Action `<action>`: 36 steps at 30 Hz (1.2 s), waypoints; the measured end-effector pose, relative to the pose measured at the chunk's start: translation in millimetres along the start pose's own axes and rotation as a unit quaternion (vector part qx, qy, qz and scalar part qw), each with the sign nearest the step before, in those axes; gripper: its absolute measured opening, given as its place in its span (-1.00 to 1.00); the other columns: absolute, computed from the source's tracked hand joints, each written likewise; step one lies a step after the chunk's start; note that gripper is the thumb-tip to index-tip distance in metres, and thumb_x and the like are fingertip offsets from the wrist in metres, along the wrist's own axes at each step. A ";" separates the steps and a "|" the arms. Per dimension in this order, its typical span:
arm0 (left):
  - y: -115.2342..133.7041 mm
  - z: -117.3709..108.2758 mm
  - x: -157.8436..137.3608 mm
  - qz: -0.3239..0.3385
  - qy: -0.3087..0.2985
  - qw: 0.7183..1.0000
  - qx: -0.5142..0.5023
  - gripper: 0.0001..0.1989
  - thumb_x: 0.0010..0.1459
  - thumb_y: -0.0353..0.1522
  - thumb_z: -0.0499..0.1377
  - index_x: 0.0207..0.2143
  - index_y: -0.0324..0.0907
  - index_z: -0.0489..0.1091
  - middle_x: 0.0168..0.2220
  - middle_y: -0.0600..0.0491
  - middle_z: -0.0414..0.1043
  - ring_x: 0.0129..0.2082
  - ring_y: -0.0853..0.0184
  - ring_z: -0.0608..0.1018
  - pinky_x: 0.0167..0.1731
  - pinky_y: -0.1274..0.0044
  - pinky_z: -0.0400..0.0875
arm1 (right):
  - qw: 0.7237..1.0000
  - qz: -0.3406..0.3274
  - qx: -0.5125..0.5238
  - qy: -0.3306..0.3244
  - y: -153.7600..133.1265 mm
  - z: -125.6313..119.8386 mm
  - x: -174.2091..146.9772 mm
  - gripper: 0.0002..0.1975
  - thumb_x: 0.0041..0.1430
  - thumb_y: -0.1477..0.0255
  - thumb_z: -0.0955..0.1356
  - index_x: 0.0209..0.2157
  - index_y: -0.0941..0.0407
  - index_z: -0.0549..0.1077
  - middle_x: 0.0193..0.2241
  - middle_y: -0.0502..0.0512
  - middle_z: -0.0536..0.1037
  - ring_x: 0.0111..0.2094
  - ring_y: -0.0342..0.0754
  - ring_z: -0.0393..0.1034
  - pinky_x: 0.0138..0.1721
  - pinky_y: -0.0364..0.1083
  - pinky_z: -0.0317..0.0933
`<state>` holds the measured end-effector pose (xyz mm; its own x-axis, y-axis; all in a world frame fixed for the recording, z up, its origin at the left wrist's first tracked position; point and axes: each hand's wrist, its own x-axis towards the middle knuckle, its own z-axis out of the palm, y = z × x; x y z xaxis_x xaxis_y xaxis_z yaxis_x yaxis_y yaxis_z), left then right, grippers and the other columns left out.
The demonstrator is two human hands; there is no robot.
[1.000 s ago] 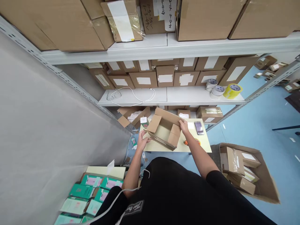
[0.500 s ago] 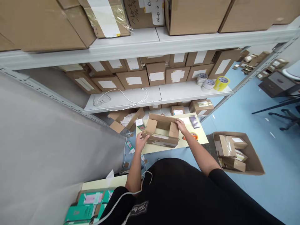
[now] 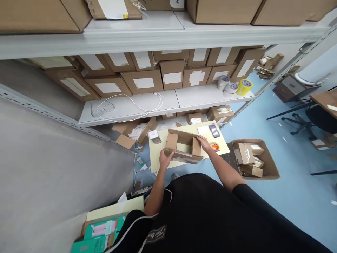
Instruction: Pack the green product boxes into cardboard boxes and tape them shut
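An open cardboard box with its flaps raised is held between my two hands, over a pale yellow table. Its top is open, and pale yellow shows through the middle. My left hand grips the near left corner, thumb over the edge. At the far right corner my right hand is closed on the cardboard. A roll of orange tape lies just right of my right hand. A small white and green box stands left of the cardboard box.
Shelves ahead hold labelled cartons, a white cable and tape rolls. Below them sits an open carton of papers. A large carton with several parcels stands right. Green boxes lie lower left.
The view has shifted, showing more floor on the right. Both hands still hold the cardboard box, which appears slightly further right and turned a little.
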<state>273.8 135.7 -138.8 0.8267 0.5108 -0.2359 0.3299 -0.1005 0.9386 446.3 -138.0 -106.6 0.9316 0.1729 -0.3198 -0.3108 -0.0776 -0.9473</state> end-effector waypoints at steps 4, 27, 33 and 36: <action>-12.8 9.8 0.3 0.011 0.026 0.998 0.051 -0.57 -0.01 -0.16 0.45 -0.16 -0.13 0.43 -0.05 -0.09 0.50 0.05 0.08 0.55 0.13 0.23 0.40 | 0.999 -0.010 -0.025 0.027 2.8 3.6 4.5 -0.64 -0.02 0.17 0.49 -0.19 0.05 0.65 0.00 0.12 0.66 0.12 0.08 0.39 0.24 0.08 0.17; -28.7 6.5 -6.0 -0.028 -0.006 0.979 0.201 -0.39 0.31 -0.18 0.19 0.34 -0.10 0.15 0.06 -0.12 0.51 -0.01 0.11 0.59 0.00 0.36 0.42 | 0.987 0.051 -0.155 0.007 44.0 -6.5 -17.7 -0.22 0.16 0.03 0.44 0.36 -0.04 0.32 0.40 0.15 0.30 0.38 0.18 0.21 0.40 0.16 0.07; -22.5 3.6 15.3 -0.040 -0.072 0.980 0.180 -0.07 0.27 -0.11 0.24 0.52 -0.12 -0.14 0.32 -0.21 0.35 0.21 0.07 0.51 0.15 0.35 0.39 | 0.975 -0.034 -0.218 0.018 75.7 -9.6 -11.8 -0.14 0.16 0.18 0.41 0.44 0.07 0.17 0.41 0.18 0.27 0.42 0.18 0.15 0.44 0.18 0.00; -16.3 7.9 37.0 -0.042 -0.086 0.983 0.158 0.04 0.23 -0.05 0.29 0.54 -0.13 -0.21 0.44 -0.21 0.16 0.35 0.06 0.38 0.27 0.34 0.31 | 0.974 -0.033 -0.221 0.026 82.1 -11.7 -7.0 -0.16 0.17 0.22 0.40 0.44 0.08 0.18 0.37 0.21 0.35 0.39 0.22 0.19 0.42 0.20 0.05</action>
<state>302.7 149.5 -164.8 0.8465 0.3791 -0.3737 0.5028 -0.3388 0.7953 416.4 -157.0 -182.0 0.9585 0.1431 -0.2465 -0.1491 -0.4854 -0.8615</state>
